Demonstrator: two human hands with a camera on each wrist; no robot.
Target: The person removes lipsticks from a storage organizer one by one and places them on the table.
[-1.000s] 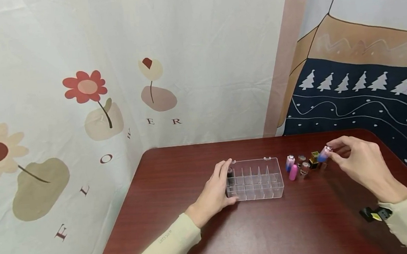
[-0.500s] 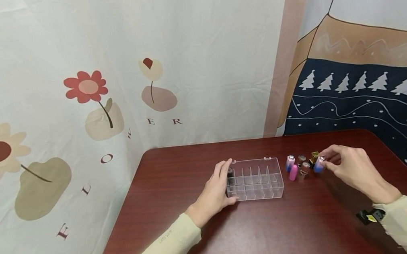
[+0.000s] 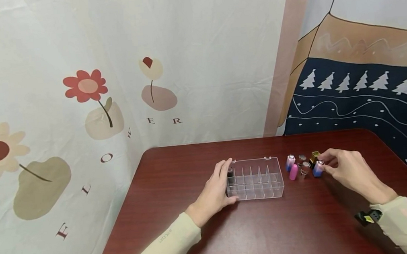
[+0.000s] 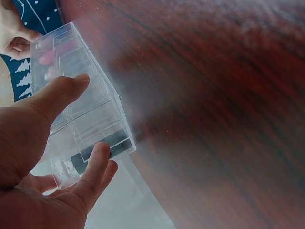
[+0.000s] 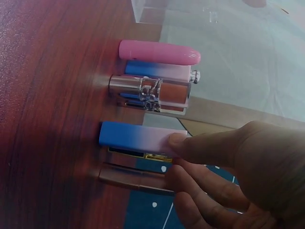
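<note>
At the left end of a clear divided box (image 3: 264,193), my left hand (image 3: 209,193) grips the wall, thumb in front and fingers behind. A dark tube (image 4: 114,138) stands in the end compartment beside those fingers. My right hand (image 3: 353,172) pinches the upper part of an upright blue-to-pink lipstick (image 5: 128,137), its base right at the tabletop. Behind it, partly hidden, is a black-and-gold lipstick (image 3: 314,158). Close to the right fingertips stands a rose-brown tube (image 5: 128,176).
Between box and right hand stand a pink tube (image 3: 293,172), a second blue-to-pink lipstick (image 3: 290,161) and brown-topped clear lipsticks (image 3: 305,168). The dark red table (image 3: 256,231) meets a printed cloth (image 3: 207,82) behind and at the left.
My right hand has moved left and down with the blue-to-pink lipstick, lowering it to the table before the black-and-gold one. The left hand and the box have stayed put.
</note>
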